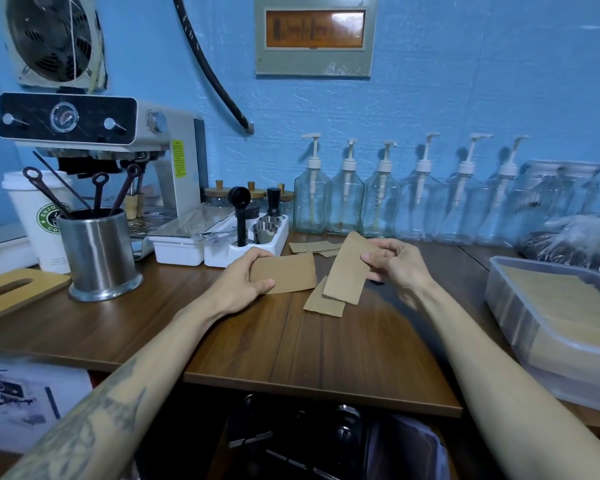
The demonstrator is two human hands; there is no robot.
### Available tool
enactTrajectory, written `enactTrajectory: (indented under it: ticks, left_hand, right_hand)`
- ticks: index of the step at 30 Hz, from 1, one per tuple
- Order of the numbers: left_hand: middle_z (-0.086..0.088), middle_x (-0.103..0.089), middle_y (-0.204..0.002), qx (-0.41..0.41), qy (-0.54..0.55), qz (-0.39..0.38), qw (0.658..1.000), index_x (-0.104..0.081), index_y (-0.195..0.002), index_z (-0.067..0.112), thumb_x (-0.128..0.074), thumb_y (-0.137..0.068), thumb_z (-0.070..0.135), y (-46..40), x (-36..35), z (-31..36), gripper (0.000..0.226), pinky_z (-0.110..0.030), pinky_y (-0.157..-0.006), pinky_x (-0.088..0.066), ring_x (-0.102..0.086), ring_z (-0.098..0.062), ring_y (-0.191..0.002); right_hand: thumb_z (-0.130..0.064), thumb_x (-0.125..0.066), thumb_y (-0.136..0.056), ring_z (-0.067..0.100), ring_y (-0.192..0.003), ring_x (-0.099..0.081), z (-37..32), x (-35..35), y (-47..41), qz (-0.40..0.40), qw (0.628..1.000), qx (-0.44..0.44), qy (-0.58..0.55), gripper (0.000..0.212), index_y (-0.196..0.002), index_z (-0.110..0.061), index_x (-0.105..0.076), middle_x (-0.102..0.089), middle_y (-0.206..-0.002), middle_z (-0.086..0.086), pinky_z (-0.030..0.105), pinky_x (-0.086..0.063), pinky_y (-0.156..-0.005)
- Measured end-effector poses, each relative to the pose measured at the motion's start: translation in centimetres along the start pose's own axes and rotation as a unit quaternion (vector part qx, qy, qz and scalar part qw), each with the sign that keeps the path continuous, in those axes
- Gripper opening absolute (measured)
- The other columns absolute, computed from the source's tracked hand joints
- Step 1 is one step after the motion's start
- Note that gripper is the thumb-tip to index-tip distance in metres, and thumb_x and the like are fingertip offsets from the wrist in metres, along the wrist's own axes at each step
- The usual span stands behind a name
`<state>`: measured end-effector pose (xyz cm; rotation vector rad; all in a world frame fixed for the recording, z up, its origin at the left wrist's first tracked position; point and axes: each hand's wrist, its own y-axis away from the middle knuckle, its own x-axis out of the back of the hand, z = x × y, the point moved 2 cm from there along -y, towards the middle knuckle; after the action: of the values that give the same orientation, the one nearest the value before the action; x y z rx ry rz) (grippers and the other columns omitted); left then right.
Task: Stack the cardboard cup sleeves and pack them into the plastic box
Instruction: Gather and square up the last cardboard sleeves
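Holding one flattened cardboard sleeve (284,273) by its left end, the left hand (245,282) is pinching it with the thumb on top and the fingers curled behind, so most of the sleeve is sticking out to the right of the grip. The right hand (394,263) is gripping a second sleeve (349,271) along its right edge; this sleeve is hanging tilted, its long body reaching down and left of the fingers. Directly below it a third sleeve (321,301) is lying flat on the wooden table (326,348), partly covered. A few more loose sleeves (312,247) are lying farther back, beside the white tray (243,254). At the right edge, the plastic box (548,327) is sitting well apart from both hands, stacked sleeves showing through its wall.
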<state>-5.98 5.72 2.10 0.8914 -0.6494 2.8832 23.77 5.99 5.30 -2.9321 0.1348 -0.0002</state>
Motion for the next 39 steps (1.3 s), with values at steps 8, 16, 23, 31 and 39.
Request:
enactTrajectory:
  ticks: [8,16,23,31,39]
  left_hand:
    - [0.004,-0.061,-0.112,0.02,0.064,-0.028,0.997,-0.054,-0.116,0.029,-0.063,-0.094,0.015,0.1,-0.3,0.6,0.028,-0.027,-0.084,-0.049,-0.06,-0.013,-0.099]
    - [0.0,-0.056,-0.103,0.03,0.053,-0.036,0.997,-0.047,-0.12,0.026,-0.064,-0.086,-0.002,0.2,-0.4,0.5,0.047,-0.022,-0.07,-0.048,-0.055,-0.01,-0.082]
    - [-0.001,-0.054,-0.104,0.015,0.022,-0.04,0.999,-0.039,-0.129,0.018,-0.065,-0.091,0.005,0.2,-0.5,0.6,0.047,-0.007,-0.063,-0.042,-0.051,-0.003,-0.079]
    - [0.003,-0.058,-0.115,0.028,0.04,-0.091,0.995,-0.043,-0.128,0.019,-0.077,-0.084,0.018,0.1,-0.6,0.4,0.056,-0.018,-0.086,-0.046,-0.056,-0.009,-0.107]
    - [0.001,-0.059,-0.106,0.027,0.023,-0.063,0.997,-0.046,-0.12,0.015,-0.066,-0.093,0.024,0.2,-0.5,0.7,0.035,-0.014,-0.074,-0.048,-0.058,-0.008,-0.093]
  right_hand:
    - [-0.014,-0.076,-0.084,0.009,-0.082,-0.065,-1.3,-2.8,1.5,-0.022,0.97,0.196,0.145,0.04,-0.122,-0.021,-0.067,-0.073,-0.087,0.002,0.027,-0.053,-0.08]
    - [0.0,-0.067,-0.089,0.012,-0.094,-0.051,-1.0,-4.3,2.3,-0.138,0.942,0.194,0.236,0.064,-0.145,-0.024,-0.047,-0.058,-0.116,0.006,0.017,-0.042,-0.088]
    - [-0.004,-0.071,-0.087,-0.007,-0.077,-0.055,-2.1,-4.7,2.4,-0.052,0.958,0.231,0.164,0.035,-0.113,-0.026,-0.07,-0.067,-0.096,-0.008,0.007,-0.043,-0.075]
    - [-0.009,-0.072,-0.086,0.012,-0.096,-0.054,-0.7,-7.5,2.3,-0.137,0.88,0.306,0.335,0.025,-0.108,-0.021,-0.075,-0.064,-0.098,-0.005,0.02,-0.038,-0.085]
    - [-0.022,-0.069,-0.09,0.008,-0.13,-0.036,0.0,-7.1,2.0,-0.144,0.884,0.232,0.379,0.065,-0.148,-0.025,-0.041,-0.041,-0.141,-0.003,0.031,-0.027,-0.116]
